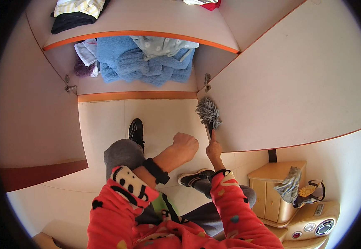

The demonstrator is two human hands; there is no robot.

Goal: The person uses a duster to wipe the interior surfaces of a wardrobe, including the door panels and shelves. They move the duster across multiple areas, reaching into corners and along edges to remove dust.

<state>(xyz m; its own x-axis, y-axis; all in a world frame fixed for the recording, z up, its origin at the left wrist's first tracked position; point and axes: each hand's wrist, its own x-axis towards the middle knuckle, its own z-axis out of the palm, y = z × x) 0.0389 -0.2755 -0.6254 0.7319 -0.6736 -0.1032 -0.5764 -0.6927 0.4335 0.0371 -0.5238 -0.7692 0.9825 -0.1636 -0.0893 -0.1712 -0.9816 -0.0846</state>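
Observation:
My right hand [214, 150] grips the dark handle of a grey duster [209, 112], with the index finger laid along the handle. The duster's shaggy head is at the lower inner edge of the right cabinet door [286, 87], just below a metal hinge [207, 82]. My left hand [185, 145] is curled into a fist to the left of the right hand, over the floor, and nothing shows in it. A black band [156, 171] is around the left wrist. Beyond the hands is the open cabinet's bottom compartment, where a folded blue fleece blanket [143, 65] lies.
The left cabinet door [40, 102] stands open too. An orange-edged shelf [143, 35] carries folded clothes [77, 14]. At the lower right is a small bedside cabinet [269, 193] with a grey cloth [290, 185] on it. Black shoes [136, 132] are on the tiled floor [102, 124].

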